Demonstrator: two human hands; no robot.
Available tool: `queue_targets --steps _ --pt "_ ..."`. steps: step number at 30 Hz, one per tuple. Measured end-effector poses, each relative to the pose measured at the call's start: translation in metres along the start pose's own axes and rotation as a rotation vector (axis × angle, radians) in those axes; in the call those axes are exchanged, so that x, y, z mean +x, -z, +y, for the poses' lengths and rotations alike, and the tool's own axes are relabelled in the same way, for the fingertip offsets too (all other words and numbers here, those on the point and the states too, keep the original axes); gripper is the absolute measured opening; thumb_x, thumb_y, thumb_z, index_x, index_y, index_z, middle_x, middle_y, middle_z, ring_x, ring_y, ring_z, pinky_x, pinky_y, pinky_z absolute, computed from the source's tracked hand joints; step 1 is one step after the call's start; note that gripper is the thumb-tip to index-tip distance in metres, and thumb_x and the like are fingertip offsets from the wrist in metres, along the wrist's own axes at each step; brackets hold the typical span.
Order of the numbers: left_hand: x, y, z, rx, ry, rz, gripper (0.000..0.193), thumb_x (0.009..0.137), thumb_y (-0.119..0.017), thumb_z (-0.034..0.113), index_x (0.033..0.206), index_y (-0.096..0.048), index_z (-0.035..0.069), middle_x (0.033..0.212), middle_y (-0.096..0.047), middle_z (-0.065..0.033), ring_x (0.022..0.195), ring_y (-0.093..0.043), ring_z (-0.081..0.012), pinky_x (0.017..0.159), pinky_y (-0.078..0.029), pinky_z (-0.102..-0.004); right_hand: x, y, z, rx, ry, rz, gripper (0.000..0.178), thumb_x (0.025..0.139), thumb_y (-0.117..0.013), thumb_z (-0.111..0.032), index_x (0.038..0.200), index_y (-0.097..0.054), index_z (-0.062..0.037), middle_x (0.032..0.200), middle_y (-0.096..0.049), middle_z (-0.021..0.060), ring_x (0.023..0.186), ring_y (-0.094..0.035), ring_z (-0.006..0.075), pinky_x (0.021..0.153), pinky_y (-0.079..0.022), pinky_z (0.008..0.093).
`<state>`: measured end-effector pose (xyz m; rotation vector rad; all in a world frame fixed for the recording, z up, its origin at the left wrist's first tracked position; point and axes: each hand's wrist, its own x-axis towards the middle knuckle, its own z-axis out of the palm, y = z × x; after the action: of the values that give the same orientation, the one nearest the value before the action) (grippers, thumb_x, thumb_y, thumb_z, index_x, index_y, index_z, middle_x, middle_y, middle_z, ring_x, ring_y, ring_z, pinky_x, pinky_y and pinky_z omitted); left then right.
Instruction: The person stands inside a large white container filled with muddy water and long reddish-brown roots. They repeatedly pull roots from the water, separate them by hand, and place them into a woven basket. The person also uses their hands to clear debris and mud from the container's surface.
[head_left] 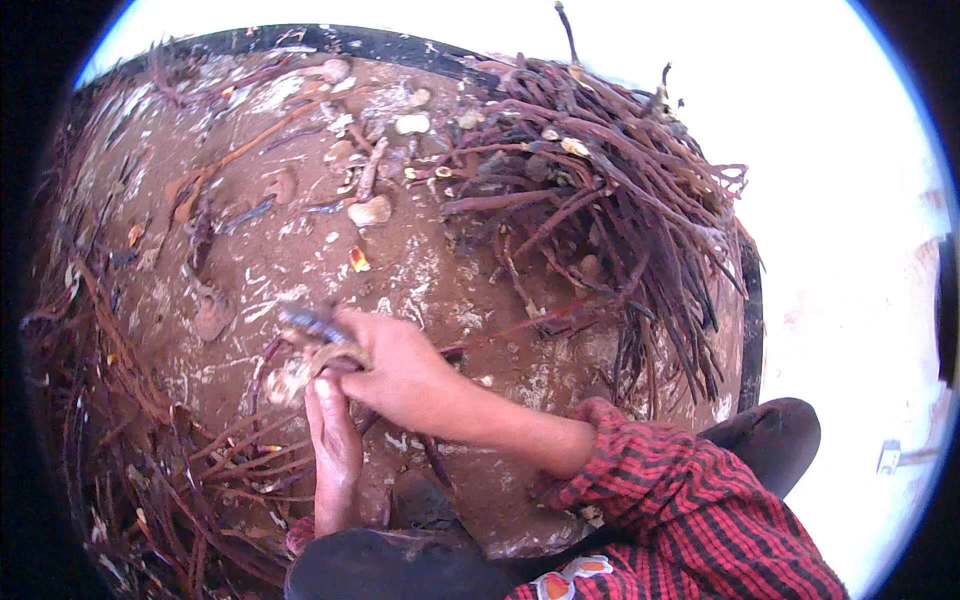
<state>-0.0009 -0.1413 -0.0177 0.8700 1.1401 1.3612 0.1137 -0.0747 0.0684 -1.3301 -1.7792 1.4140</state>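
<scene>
Both hands meet low on the muddy round tabletop (pixel 300 250): right hand (pixel 395 365) fingers clamp a small blade (pixel 312 322), left hand (pixel 335 440) pinches a pale root piece (pixel 290 380). It looks light, stiff, slippery; grip its ends. Reddish roots (pixel 600 220) heap beyond.

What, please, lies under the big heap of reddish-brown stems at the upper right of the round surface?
The heap of reddish-brown stems rests on the round, mud-brown surface, reaching its black rim. Whatever lies beneath the stems is covered.
</scene>
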Motion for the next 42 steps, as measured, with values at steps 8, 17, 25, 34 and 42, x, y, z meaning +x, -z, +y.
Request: queue_targets --steps 8,17,25,34,42 --pt "-0.004 -0.001 0.006 -0.149 0.033 -0.139 0.089 0.088 -0.034 0.067 0.147 -0.007 0.006 0.152 -0.015 -0.0125 0.138 -0.021 -0.0264 0.112 -0.020 -0.0406 -0.011 -0.001 -0.005 -0.035 0.021 -0.040 0.044 0.077 -0.066 -0.015 0.116 -0.052 -0.0006 0.090 -0.063 0.0216 0.089 -0.062 0.0369 0.079 -0.047 0.0390" --pt "-0.001 -0.016 0.034 -0.357 0.252 -0.388 0.088 0.059 -0.079 -0.003 0.132 -0.031 0.004 0.119 -0.050 -0.0081 0.111 -0.050 -0.0182 0.093 -0.043 -0.0332 0.007 0.024 -0.049 0.526 0.109 0.009 0.034 0.082 -0.065 -0.003 0.114 -0.056 -0.0005 0.097 -0.060 0.0016 0.089 -0.051 0.0072 0.081 -0.042 0.0247" --pt "0.009 -0.035 0.040 -0.263 0.218 -0.584 0.067 0.072 -0.074 0.004 0.128 -0.037 0.003 0.107 -0.058 -0.0074 0.099 -0.057 -0.0188 0.085 -0.048 -0.0324 0.006 0.022 -0.054 0.473 0.126 -0.068 0.034 0.082 -0.066 -0.002 0.115 -0.058 -0.0008 0.105 -0.063 0.0032 0.097 -0.055 0.0080 0.086 -0.043 0.0246" --pt "-0.006 -0.050 0.034 -0.264 0.160 -0.166 0.061 0.076 -0.071 0.011 0.127 -0.038 0.003 0.106 -0.057 -0.0074 0.097 -0.057 -0.0192 0.084 -0.048 -0.0323 0.002 0.003 -0.068 -0.138 0.116 -0.195 0.027 0.083 -0.067 -0.016 0.104 -0.056 -0.0017 0.074 -0.065 0.0087 0.065 -0.064 0.0182 0.057 -0.052 0.0342" --pt "-0.004 -0.039 0.024 -0.330 0.094 0.312 0.057 0.080 -0.069 0.016 0.126 -0.039 0.002 0.105 -0.057 -0.0074 0.096 -0.057 -0.0195 0.084 -0.048 -0.0323 0.002 0.036 -0.040 -0.088 0.319 -0.253 0.056 0.082 -0.067 -0.032 0.122 -0.048 0.0019 0.110 -0.061 0.0203 0.106 -0.058 0.0278 0.088 -0.045 0.0379"
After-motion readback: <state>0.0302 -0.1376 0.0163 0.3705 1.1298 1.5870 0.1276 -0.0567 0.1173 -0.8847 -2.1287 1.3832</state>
